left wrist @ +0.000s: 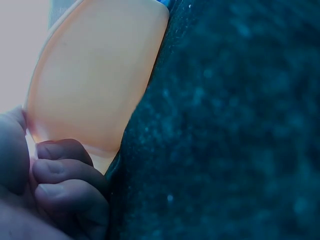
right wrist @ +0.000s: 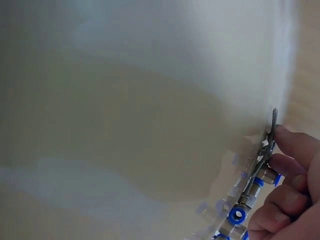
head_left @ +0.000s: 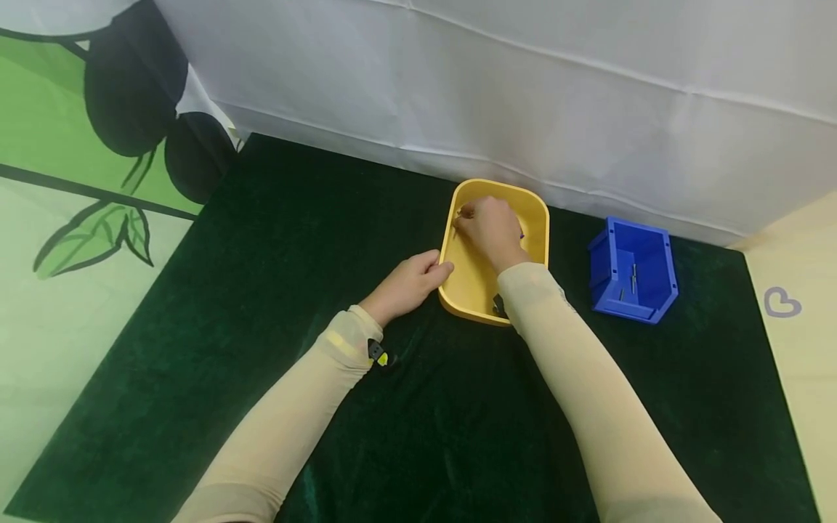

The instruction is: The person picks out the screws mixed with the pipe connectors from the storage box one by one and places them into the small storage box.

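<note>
A yellow rounded bin [head_left: 467, 280] stands toward the back of the table. My left hand [head_left: 413, 282] grips its near left wall, thumb over the rim and fingers curled against the outside; the left wrist view shows those fingers [left wrist: 70, 170] on the bin wall [left wrist: 100, 75]. Inside the bin, my right hand [head_left: 493, 225] reaches to the far left side. In the right wrist view its thumb and forefinger pinch a thin threaded screw [right wrist: 274, 120]. Several metal fittings with blue rings [right wrist: 237, 215] lie beside and under its curled fingers, along the wall.
A blue open-front bin [head_left: 600, 269] stands to the right of the yellow one, with a few small screws [head_left: 633, 278] on its floor. Dark green cloth [head_left: 294, 240] covers the table. A white curtain [head_left: 458, 94] hangs right behind both bins.
</note>
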Tool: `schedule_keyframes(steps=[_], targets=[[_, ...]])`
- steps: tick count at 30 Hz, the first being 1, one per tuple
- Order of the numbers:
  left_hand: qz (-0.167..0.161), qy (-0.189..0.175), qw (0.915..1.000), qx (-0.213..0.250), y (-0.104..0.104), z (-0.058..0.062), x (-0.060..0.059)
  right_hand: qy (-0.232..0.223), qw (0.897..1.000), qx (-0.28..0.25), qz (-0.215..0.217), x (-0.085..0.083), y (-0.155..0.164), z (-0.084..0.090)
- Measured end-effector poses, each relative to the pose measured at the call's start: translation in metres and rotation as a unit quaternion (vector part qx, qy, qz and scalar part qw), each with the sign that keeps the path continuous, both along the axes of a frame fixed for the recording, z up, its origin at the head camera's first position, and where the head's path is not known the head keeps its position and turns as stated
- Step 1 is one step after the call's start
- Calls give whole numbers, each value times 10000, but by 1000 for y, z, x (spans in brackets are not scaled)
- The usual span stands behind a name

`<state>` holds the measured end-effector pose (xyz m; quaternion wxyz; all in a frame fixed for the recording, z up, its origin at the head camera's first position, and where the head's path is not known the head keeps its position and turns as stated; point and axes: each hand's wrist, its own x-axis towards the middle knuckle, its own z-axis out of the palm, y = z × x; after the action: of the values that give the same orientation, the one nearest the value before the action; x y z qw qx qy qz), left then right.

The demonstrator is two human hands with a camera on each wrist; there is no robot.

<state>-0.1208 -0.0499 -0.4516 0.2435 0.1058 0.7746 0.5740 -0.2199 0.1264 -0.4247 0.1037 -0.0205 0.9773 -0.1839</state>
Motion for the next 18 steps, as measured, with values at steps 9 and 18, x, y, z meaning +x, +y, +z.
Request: schedule_keyframes(steps=[9, 18], targets=[[-39, -54, 9999, 154, -4, 6, 0, 19, 9999, 137, 67, 1, -5, 10], [-61, -41, 9998, 185, -5, 9, 1, 171, 9994, 266, 113, 3, -6, 16]])
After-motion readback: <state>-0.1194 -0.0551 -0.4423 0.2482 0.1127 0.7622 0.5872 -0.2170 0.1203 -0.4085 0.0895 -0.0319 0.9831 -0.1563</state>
